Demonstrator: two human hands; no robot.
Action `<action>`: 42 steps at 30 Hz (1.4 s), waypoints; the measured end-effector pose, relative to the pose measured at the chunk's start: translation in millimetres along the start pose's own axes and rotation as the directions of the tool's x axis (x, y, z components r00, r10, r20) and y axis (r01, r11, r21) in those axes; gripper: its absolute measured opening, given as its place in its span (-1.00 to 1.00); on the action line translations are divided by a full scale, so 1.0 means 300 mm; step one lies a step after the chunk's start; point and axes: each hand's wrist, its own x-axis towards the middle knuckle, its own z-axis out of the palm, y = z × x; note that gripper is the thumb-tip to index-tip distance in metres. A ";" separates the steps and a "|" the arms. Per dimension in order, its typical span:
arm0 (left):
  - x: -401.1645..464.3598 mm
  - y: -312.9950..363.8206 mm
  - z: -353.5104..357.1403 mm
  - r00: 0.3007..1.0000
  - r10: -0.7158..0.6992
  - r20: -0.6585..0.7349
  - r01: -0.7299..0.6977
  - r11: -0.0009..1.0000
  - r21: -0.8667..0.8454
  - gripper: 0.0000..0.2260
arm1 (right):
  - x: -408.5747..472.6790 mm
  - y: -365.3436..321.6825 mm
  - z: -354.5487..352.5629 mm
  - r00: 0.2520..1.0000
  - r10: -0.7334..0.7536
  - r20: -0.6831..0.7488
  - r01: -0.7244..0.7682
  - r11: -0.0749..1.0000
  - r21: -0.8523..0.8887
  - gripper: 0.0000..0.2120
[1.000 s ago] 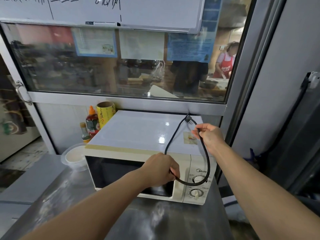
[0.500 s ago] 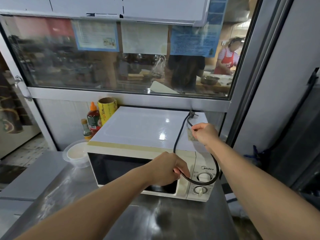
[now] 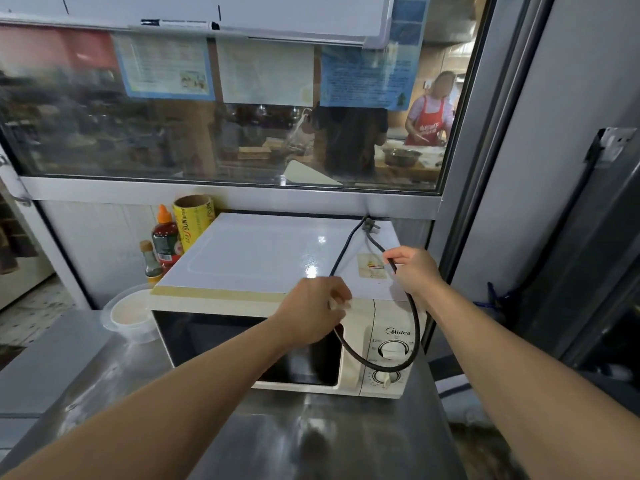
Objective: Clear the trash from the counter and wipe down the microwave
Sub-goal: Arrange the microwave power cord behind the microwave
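A cream-coloured microwave (image 3: 277,306) was seen standing on a steel counter (image 3: 311,438), pushed back against the wall under a wide window (image 3: 221,109). A black power cord (image 3: 414,327) was held by both hands in front of it. The left hand (image 3: 311,313) was closed around one part of the cord at the upper front edge of the microwave, just above the dark door glass, and something small and white was pressed between its fingers — what it was could not be told. The right hand (image 3: 414,268) was raised over the right side of the microwave top, and the cord was pinched between its thumb and fingers. From the right hand the cord hung down in a loop in front of the control panel, near the two dials (image 3: 391,349), and came up again to the left hand. Two further stretches of cord lay on the white top and met at the back edge, where a plug (image 3: 372,226) was resting. To the left of the microwave a round plastic container (image 3: 130,315) was placed on the counter, and behind it a sauce bottle (image 3: 164,237) with an orange cap, a smaller bottle (image 3: 150,259) and a yellow roll (image 3: 194,220) were standing close to the wall.
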 end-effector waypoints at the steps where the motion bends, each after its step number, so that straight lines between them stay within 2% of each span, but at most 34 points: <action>1: 0.027 -0.001 -0.009 0.999 -0.025 -0.040 0.025 1.000 -0.002 -0.77 | 0.003 0.006 -0.003 1.000 0.002 -0.002 -0.002 1.000 0.011 -0.51; 4: 0.122 -0.012 -0.028 0.990 -0.109 -0.089 0.112 0.993 0.028 -0.66 | 0.024 0.028 0.004 1.000 0.006 -0.023 -0.005 1.000 0.009 -0.52; 10: 0.278 -0.041 0.003 0.963 -0.270 0.004 0.270 0.962 -0.032 -0.55 | 0.064 0.061 0.018 0.998 -0.002 -0.057 0.006 0.998 0.067 -0.55; 16: 0.357 -0.044 0.034 0.930 -0.366 0.007 0.360 0.909 -0.209 -0.57 | 0.078 0.081 0.009 0.999 0.019 -0.040 -0.014 0.991 0.136 -0.56; 18: 0.374 -0.035 0.037 0.919 -0.391 0.047 0.390 0.887 -0.248 -0.66 | 0.077 0.080 -0.002 0.999 0.040 -0.037 -0.034 0.986 0.165 -0.55; 20: 0.385 -0.014 0.037 0.917 -0.376 0.131 0.398 0.873 -0.283 -0.85 | 0.070 0.072 -0.014 0.998 0.056 -0.042 -0.047 0.981 0.191 -0.57; 24: 0.391 0.038 0.032 0.901 -0.337 0.273 0.423 0.821 -0.383 -0.90 | 0.045 0.054 -0.037 0.994 0.083 -0.067 -0.065 0.970 0.236 -0.63; 28: 0.393 0.066 0.020 0.906 -0.272 0.324 0.410 0.753 -0.515 -0.84 | 0.020 0.030 -0.053 0.989 0.115 -0.092 -0.082 0.950 0.302 -0.66; 31: 0.390 0.087 0.004 0.906 -0.233 0.354 0.411 0.691 -0.595 -0.87 | 0.000 0.011 -0.052 0.989 0.135 -0.066 -0.106 0.937 0.334 -0.65; 34: 0.386 0.093 -0.011 0.901 -0.199 0.387 0.416 0.655 -0.631 -0.84 | -0.019 -0.008 -0.041 0.987 0.143 -0.067 -0.117 0.948 0.297 -0.61; 37: 0.376 0.102 -0.014 0.896 -0.188 0.403 0.422 0.644 -0.638 -0.90 | -0.034 -0.027 -0.026 0.987 0.131 -0.094 -0.101 0.959 0.265 -0.66; 39: 0.365 0.102 -0.009 0.889 -0.188 0.418 0.433 0.643 -0.632 -0.91 | -0.039 -0.030 -0.021 0.985 0.133 -0.113 -0.097 0.956 0.278 -0.71; 42: 0.350 0.103 -0.009 0.882 -0.184 0.433 0.444 0.632 -0.636 -0.83 | -0.038 -0.035 -0.026 0.983 0.139 -0.121 -0.092 0.939 0.332 -0.76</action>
